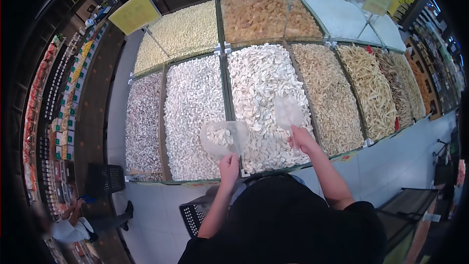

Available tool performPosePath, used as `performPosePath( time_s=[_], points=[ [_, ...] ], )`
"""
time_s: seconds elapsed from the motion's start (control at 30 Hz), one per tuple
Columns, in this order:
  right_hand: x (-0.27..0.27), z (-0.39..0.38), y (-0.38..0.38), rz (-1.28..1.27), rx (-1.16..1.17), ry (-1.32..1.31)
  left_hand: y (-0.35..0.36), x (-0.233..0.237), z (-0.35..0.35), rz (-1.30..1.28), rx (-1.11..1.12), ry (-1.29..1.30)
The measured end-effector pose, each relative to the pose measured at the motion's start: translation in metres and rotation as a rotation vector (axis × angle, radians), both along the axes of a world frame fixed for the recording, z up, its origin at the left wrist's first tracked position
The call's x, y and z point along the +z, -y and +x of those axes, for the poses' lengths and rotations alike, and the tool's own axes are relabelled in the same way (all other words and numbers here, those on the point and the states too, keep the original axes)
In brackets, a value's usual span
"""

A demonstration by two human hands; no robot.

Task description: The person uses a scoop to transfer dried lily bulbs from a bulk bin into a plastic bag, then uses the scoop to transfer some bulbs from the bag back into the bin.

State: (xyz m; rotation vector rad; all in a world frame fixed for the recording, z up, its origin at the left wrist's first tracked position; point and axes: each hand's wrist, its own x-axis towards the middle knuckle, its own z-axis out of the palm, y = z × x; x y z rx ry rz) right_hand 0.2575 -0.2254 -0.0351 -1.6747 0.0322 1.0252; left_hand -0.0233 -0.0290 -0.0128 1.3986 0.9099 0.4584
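My left hand (228,167) is closed on the gathered edge of a clear plastic bag (238,134). White flakes (218,136) show inside the bag, which hangs over the border between the white cubes (195,102) and the larger white slices (264,76). To the right, my right hand (302,140) grips the handle of a translucent scoop (288,111). The scoop's blade lies over the white slices; whether it holds anything is hard to tell.
Divided bins hold yellowish grains (185,29), orange-brown pieces (254,17), beige strips (332,93) and pale yellow strips (366,80). Yellow signs (134,13) stand on the back bins. A black basket (105,179) is at the left, near another person (73,227).
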Motion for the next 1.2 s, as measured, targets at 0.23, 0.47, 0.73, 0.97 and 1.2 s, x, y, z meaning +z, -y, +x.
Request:
performPosePath(
  time_s=[0.23, 0.47, 0.73, 0.97, 1.2],
  points=[
    [0.003, -0.007, -0.004, -0.213, 0.131, 0.207, 0.0, -0.011, -0.004, 0.01, -0.022, 0.04],
    [0.027, 0.01, 0.003, -0.179, 0.172, 0.172, -0.004, -0.006, -0.001, 0.0, -0.013, 0.034],
    [-0.002, 0.003, -0.004, -0.052, 0.07, 0.069, -0.006, -0.008, 0.001, -0.027, -0.027, 0.021],
    [-0.03, -0.003, 0.001, -0.093, -0.032, 0.052, -0.006, -0.005, 0.004, -0.046, -0.034, 0.029],
    [-0.032, -0.006, -0.012, 0.02, -0.036, -0.053, -0.008, -0.012, 0.004, -0.018, -0.048, 0.039]
  ],
)
